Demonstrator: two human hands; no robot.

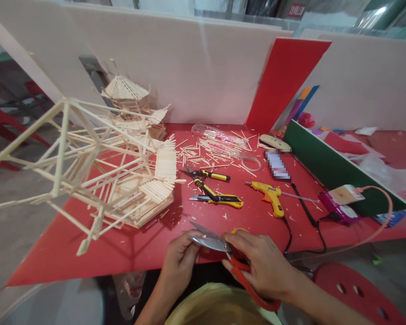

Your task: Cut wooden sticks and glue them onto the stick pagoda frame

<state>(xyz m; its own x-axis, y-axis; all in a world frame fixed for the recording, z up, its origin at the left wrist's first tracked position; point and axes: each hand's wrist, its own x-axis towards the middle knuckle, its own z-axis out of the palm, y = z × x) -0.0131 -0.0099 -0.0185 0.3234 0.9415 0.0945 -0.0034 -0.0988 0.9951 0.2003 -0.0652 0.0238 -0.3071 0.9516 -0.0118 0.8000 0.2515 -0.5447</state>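
Note:
My right hand grips the red handles of a pair of scissors at the near edge of the red table. The steel blades point left and are slightly apart. My left hand is closed at the blade tips, pinching something too small to make out. Beyond my hands lie a yellow-handled snips, a yellow utility knife and a yellow glue gun.
A large wooden-stick model tower lies on its side at the left, overhanging the table edge. Loose sticks and a plastic bag lie at the back. A green board, a pink device with cables and a red stool are on the right.

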